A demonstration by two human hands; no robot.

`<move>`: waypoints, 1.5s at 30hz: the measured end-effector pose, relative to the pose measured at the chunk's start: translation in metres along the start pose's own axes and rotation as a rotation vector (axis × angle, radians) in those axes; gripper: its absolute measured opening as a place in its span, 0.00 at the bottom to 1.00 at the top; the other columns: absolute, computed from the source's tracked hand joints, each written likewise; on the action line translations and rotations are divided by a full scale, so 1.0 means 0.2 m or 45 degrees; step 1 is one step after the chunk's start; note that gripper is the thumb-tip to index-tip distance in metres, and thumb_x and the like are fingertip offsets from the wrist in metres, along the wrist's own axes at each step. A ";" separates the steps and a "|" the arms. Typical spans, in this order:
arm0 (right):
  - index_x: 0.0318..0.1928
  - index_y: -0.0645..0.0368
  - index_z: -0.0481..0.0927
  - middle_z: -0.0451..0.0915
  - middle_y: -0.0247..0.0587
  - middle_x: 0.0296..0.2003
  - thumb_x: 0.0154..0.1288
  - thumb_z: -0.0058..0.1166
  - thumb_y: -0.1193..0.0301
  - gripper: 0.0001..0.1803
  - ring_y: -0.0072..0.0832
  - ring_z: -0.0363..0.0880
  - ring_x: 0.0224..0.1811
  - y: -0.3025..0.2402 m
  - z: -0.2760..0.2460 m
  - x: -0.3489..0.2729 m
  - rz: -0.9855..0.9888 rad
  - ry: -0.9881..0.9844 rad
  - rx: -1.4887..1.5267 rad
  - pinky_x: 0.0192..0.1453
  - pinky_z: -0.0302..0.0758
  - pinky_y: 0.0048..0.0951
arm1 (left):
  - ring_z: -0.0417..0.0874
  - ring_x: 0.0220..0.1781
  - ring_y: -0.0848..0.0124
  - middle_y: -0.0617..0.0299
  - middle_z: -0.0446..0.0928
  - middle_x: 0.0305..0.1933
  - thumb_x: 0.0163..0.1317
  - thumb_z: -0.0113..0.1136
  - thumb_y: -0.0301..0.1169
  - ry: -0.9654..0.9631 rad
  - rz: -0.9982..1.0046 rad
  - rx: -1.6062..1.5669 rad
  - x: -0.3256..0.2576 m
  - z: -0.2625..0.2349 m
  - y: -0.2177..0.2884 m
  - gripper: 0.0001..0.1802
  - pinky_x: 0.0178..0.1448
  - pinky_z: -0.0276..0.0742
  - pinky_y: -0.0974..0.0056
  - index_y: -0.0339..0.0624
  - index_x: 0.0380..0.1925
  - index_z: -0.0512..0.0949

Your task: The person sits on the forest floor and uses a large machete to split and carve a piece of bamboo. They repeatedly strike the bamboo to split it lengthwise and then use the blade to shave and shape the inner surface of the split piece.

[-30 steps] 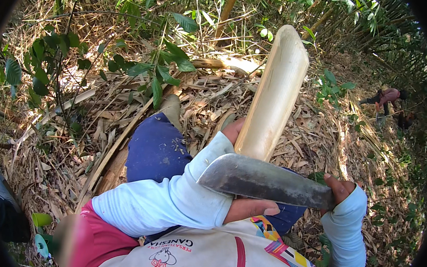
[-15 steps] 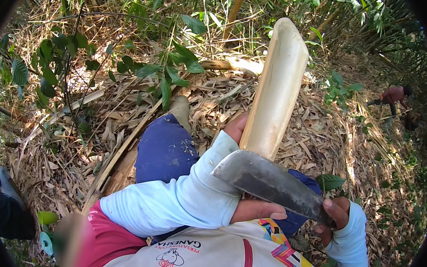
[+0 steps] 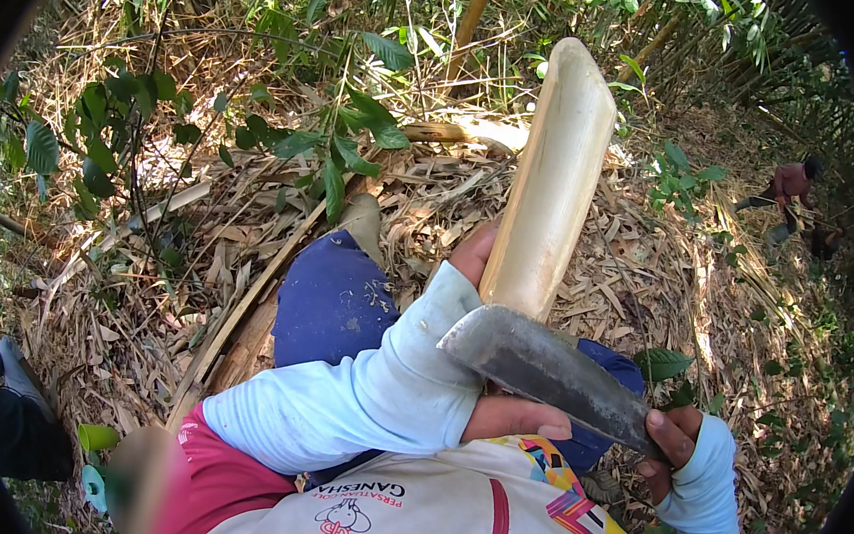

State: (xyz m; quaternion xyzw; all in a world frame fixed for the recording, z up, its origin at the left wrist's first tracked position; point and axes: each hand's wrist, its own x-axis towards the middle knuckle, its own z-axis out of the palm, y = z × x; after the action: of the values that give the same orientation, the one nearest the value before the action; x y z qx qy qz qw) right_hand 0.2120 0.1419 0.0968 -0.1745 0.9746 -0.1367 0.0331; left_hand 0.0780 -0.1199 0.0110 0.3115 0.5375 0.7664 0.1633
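Note:
A split half of bamboo [image 3: 557,177], pale and hollowed like a trough, stands upright in front of me with its slanted end up. My left hand [image 3: 518,419] grips its lower part; fingers curl behind its left edge, and the thumb shows below. In front of the bamboo's lower end lies the dark, broad blade of a machete [image 3: 559,376], tilted with its tip up to the left. My right hand [image 3: 672,442] is closed at the machete's near end, thumb on the blade's base. The handle is hidden in that hand.
Dry bamboo leaves [image 3: 432,202] cover the ground. A long bamboo strip [image 3: 244,303] lies left of my blue-clad knee [image 3: 330,295]. Leafy stems [image 3: 347,140] hang ahead. Another person [image 3: 792,185] bends at the far right. A boot [image 3: 22,376] and a green cup [image 3: 97,436] are at the left.
The machete has shifted slightly right and down along the bamboo's lower end. Both hands keep their holds, and the bamboo stays almost still. The far person has moved slightly.

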 end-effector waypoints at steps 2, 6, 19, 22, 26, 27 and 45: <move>0.64 0.45 0.65 0.73 0.41 0.26 0.58 0.57 0.71 0.32 0.34 0.70 0.21 0.00 0.01 -0.01 0.023 -0.011 -0.006 0.24 0.64 0.35 | 0.62 0.65 0.70 0.54 0.56 0.66 0.41 0.80 0.31 0.002 0.022 -0.010 0.00 0.00 -0.01 0.68 0.64 0.65 0.64 0.33 0.70 0.36; 0.63 0.47 0.67 0.72 0.42 0.26 0.56 0.56 0.74 0.32 0.35 0.71 0.21 0.00 0.03 -0.03 0.052 0.003 0.016 0.24 0.65 0.36 | 0.63 0.64 0.70 0.56 0.57 0.66 0.41 0.80 0.30 0.010 0.103 0.066 0.01 0.01 -0.02 0.68 0.63 0.66 0.65 0.34 0.70 0.36; 0.65 0.52 0.65 0.70 0.43 0.26 0.52 0.55 0.79 0.36 0.37 0.70 0.21 -0.05 0.07 -0.03 0.111 -0.074 0.109 0.25 0.66 0.36 | 0.76 0.48 0.74 0.59 0.72 0.49 0.47 0.76 0.27 -0.027 -0.128 0.054 0.00 0.00 0.01 0.64 0.51 0.74 0.68 0.40 0.71 0.34; 0.65 0.52 0.65 0.70 0.44 0.25 0.51 0.55 0.79 0.37 0.38 0.69 0.21 -0.05 0.09 -0.04 0.111 -0.058 0.144 0.25 0.65 0.37 | 0.76 0.47 0.75 0.60 0.72 0.48 0.49 0.75 0.26 -0.004 -0.186 -0.080 0.01 0.01 0.02 0.62 0.50 0.74 0.68 0.42 0.71 0.34; 0.65 0.53 0.64 0.69 0.44 0.25 0.50 0.55 0.80 0.38 0.39 0.68 0.21 -0.07 0.11 -0.02 0.107 -0.043 0.156 0.25 0.64 0.38 | 0.76 0.46 0.74 0.61 0.71 0.46 0.50 0.73 0.26 -0.040 -0.178 -0.010 0.02 0.00 0.03 0.61 0.51 0.74 0.68 0.44 0.71 0.34; 0.65 0.53 0.64 0.68 0.44 0.25 0.50 0.54 0.80 0.38 0.39 0.68 0.21 -0.07 0.11 -0.02 0.112 -0.043 0.161 0.24 0.64 0.38 | 0.76 0.46 0.74 0.60 0.71 0.46 0.50 0.73 0.26 -0.042 -0.173 0.030 0.01 -0.01 0.02 0.61 0.51 0.74 0.68 0.44 0.71 0.34; 0.68 0.56 0.60 0.68 0.43 0.23 0.63 0.51 0.70 0.32 0.35 0.67 0.20 -0.14 0.25 -0.05 0.148 0.051 0.263 0.24 0.63 0.37 | 0.73 0.49 0.74 0.60 0.64 0.52 0.55 0.70 0.30 0.108 -0.090 -0.166 -0.02 0.04 -0.07 0.53 0.53 0.73 0.68 0.43 0.69 0.39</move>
State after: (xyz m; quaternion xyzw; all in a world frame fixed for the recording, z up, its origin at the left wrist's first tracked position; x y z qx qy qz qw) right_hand 0.2360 0.1064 0.0568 -0.1107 0.9642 -0.2377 0.0393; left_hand 0.0849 -0.1103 -0.0004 0.2481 0.5037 0.8060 0.1873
